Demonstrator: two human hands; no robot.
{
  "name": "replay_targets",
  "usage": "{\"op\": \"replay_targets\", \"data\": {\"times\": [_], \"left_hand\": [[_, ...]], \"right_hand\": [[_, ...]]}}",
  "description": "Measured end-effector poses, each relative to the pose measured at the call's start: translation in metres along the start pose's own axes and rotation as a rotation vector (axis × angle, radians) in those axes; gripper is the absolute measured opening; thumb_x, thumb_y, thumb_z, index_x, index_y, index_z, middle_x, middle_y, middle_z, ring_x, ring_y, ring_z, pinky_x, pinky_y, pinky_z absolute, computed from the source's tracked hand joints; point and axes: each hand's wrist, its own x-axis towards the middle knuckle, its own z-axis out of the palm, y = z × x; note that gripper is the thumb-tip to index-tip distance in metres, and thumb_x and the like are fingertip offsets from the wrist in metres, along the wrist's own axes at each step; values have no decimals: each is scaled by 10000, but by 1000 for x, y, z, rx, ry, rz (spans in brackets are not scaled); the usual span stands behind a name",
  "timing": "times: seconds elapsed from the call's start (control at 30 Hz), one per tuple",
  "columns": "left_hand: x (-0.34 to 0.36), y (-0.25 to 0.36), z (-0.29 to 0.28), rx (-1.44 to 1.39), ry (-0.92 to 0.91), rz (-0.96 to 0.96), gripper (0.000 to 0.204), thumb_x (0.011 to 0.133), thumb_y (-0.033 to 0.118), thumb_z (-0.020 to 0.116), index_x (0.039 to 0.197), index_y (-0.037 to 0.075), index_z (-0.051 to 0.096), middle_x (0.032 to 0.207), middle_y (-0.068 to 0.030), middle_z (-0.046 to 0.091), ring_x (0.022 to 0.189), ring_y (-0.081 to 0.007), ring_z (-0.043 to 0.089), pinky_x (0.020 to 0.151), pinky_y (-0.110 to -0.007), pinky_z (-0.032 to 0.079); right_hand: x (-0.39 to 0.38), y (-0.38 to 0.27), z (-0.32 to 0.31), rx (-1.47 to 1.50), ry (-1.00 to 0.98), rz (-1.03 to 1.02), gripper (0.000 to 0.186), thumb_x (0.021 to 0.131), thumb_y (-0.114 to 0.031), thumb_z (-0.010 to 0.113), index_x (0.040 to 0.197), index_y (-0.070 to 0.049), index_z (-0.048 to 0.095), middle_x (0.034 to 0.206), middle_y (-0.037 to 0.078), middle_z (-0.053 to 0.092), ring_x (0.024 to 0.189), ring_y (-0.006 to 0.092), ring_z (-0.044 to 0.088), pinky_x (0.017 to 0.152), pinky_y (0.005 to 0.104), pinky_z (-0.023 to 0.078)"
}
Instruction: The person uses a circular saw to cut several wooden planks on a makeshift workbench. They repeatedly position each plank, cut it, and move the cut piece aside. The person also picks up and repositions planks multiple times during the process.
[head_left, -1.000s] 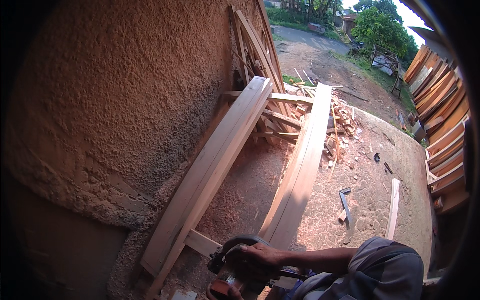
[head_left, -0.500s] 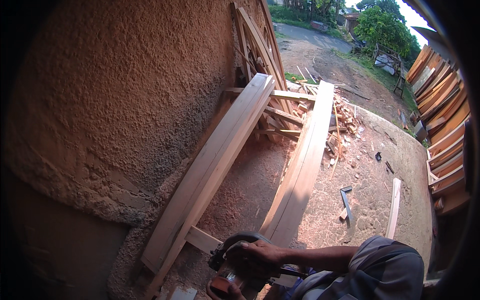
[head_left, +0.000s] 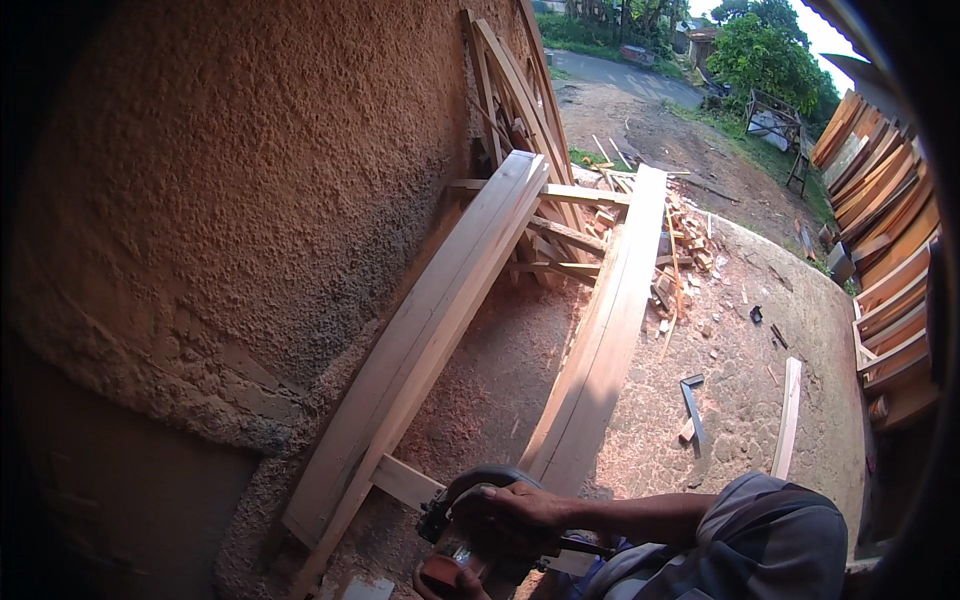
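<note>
A dark handheld power tool with a rounded guard, by its shape a circular saw (head_left: pixel 462 505), is held at the bottom middle, over the near end of the right-hand plank. My right hand (head_left: pixel 525 507) is closed around its upper part, the forearm coming in from the right. Lower down, my left hand (head_left: pixel 462 585) grips the tool beside a reddish-orange part; the picture's edge cuts this hand off. Two long timber planks stretch away from me, the left plank (head_left: pixel 420 320) and the right plank (head_left: pixel 600 370), each with a dark line drawn along it.
Crosspieces (head_left: pixel 590 194) lie under the planks. A rough wall (head_left: pixel 250 200) rises at left, with boards (head_left: pixel 525 90) leaning at its far end. Offcuts (head_left: pixel 690 250) and an angled square (head_left: pixel 692 405) lie on the ground at right. More boards (head_left: pixel 890 240) are stacked at far right.
</note>
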Motion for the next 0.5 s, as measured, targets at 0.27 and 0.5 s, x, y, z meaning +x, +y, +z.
{"op": "replay_targets", "data": {"times": [0.27,0.5], "left_hand": [[0,3,0,-17,11,12,828,873,487,818,1409,-55,495,1312,-250,589,1139,-355,628,959,-456,543],[2,-16,1,-140,-23,32,784,869,501,821,1357,-43,538,1231,-210,623,1091,-330,639,944,-437,542]], "right_hand": [[2,6,1,26,-24,-65,613,1103,-534,376,1371,-45,631,1112,75,695,962,137,643,830,311,550],[-6,11,-1,14,-3,-24,592,1082,-547,444,1258,-25,661,931,37,683,823,98,633,699,291,534]]}}
